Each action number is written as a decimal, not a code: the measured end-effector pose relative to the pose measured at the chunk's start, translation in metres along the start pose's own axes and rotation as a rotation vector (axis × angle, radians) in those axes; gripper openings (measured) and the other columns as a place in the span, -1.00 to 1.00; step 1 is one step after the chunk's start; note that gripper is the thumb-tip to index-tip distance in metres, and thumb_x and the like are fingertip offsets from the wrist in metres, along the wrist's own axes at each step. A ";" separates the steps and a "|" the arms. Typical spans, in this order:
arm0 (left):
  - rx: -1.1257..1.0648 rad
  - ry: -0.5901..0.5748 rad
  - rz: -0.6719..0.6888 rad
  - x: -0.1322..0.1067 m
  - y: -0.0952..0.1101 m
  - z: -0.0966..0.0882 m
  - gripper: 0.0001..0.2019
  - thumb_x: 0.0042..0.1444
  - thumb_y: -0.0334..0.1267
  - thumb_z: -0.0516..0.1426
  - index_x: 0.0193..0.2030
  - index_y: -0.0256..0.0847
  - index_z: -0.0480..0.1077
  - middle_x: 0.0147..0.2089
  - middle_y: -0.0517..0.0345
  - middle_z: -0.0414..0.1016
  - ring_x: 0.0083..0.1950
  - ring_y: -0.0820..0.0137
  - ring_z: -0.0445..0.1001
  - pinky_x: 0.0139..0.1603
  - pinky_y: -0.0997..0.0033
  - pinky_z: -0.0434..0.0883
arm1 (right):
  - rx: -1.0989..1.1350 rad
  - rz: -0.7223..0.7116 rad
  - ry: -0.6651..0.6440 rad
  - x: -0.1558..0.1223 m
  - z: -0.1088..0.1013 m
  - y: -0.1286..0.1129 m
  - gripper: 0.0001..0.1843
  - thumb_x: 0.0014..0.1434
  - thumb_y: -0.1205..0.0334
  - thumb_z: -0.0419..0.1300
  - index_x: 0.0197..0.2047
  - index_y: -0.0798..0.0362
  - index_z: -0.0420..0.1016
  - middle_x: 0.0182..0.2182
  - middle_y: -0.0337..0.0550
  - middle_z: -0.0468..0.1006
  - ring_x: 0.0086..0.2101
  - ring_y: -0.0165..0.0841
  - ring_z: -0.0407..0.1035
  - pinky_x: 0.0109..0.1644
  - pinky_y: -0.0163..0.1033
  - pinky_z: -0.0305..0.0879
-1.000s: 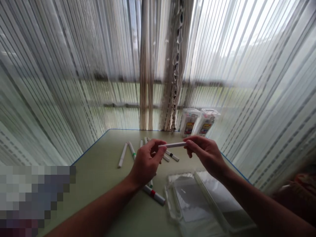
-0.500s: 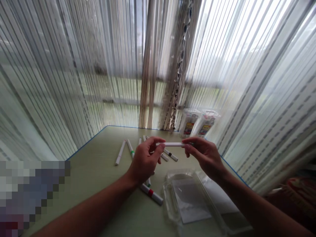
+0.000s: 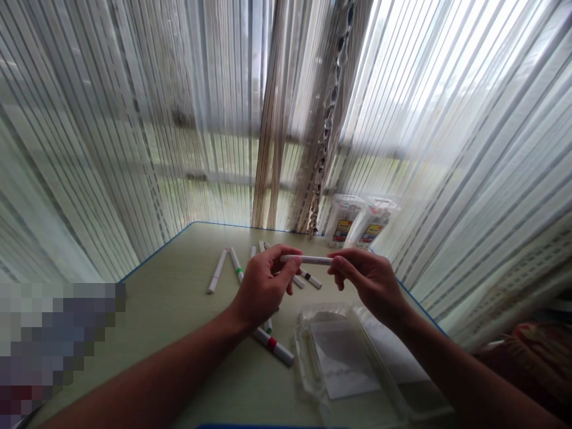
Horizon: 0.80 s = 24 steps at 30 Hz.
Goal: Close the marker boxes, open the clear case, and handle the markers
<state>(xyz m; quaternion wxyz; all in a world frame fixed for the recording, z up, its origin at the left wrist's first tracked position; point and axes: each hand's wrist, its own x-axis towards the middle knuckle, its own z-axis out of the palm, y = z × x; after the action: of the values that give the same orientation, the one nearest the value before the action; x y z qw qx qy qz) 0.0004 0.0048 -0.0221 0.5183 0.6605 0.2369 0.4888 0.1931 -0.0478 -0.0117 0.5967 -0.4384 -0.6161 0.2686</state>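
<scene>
Slim white marker pen (image 3: 308, 260) is held level, in the air above the pale green desk (image 3: 179, 310), approx. midway btw. both hands. Left hand (image 3: 263, 286): grip closed, thumb and fingertips pinching the pen's left end. Right hand (image 3: 366, 280): grip closed likewise on the right end. Judgement: a two-end hold like this goes best with the pinch kept on the end sections, not the barrel middle, pen kept straight and any pull kept in line with its length, so nothing flicks off over the desk. Lying loose on the desk: white marker w/ red band (image 3: 273, 347) just below the left wrist, white marker w/ green band (image 3: 236, 266), plain white marker (image 3: 217, 271), white marker w/ black band (image 3: 310, 278). Open clear plastic case (image 3: 344, 357) lies under the right forearm. Two clear plastic tubs (image 3: 343, 219) stand at the far edge by the striped sheer curtains (image 3: 134, 149). Labels: yellow/red panels on the tubs, wording too small to read; no brand legible on any pen.
</scene>
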 end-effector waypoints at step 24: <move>-0.027 -0.115 -0.074 -0.006 0.004 0.011 -0.73 0.23 -0.18 0.07 -0.13 -0.37 0.42 -0.38 0.07 0.49 -0.57 0.53 0.38 -0.57 0.53 0.38 | -0.155 0.150 -0.133 -0.004 0.003 -0.005 -0.72 0.00 0.04 0.37 -0.35 0.11 0.62 -0.53 -0.17 0.54 -0.55 -0.46 0.32 -0.51 -0.37 0.21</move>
<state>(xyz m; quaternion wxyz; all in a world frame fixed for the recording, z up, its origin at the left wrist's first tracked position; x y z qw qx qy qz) 0.0074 -0.0064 -0.0210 0.5577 0.6712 0.2244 0.4337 0.1891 -0.0532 -0.0097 0.4971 -0.5093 -0.6387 0.2925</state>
